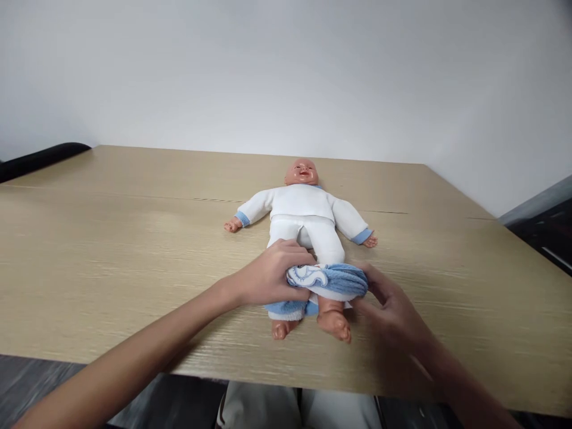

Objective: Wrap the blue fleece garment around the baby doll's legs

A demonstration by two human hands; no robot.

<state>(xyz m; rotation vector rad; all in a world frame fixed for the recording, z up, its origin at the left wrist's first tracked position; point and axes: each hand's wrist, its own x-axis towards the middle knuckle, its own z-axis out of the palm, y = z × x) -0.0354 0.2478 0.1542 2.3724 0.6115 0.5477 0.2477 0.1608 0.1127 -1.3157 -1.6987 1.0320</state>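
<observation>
A baby doll [302,202] in a white outfit lies on its back, its head toward the wall and its bare feet toward me. Bunched blue-and-white doll pants [342,280] ring the doll's lower leg on the right, with that foot sticking out below. My left hand [279,271] grips the left side of the bunched cloth. On the other side, my right hand [386,304] pinches its right edge between thumb and fingers. More of the blue cloth surrounds the other ankle, partly hidden behind my left hand.
The doll lies on a light wooden table [134,256] with a seam across it. Behind stands a pale wall [268,77]. Dark objects flank the table at the far left [44,159] and right. My legs [263,408] are under the front edge.
</observation>
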